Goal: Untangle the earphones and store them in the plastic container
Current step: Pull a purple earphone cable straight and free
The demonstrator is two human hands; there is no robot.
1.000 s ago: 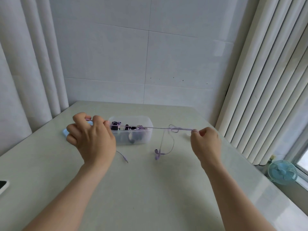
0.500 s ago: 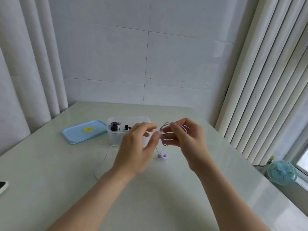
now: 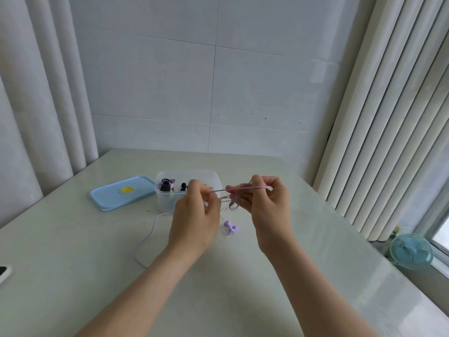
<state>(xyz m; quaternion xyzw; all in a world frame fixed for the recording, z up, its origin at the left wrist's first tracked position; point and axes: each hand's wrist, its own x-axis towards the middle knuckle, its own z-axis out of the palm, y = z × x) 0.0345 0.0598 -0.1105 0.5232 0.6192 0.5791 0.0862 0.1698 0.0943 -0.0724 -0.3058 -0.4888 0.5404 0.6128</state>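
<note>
One earphone cord (image 3: 239, 189) taut between left hand (image 3: 194, 222) and right hand (image 3: 269, 210), both tight on it.

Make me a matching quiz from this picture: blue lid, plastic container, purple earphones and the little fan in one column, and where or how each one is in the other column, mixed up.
1. blue lid
2. plastic container
3. purple earphones
4. fan

A. far right, off the table
B. held between left hand and right hand
C. open, small dark items inside
D. flat on the table, left of the container

Pairs: 1-D, 2-C, 3-B, 4-A
</note>
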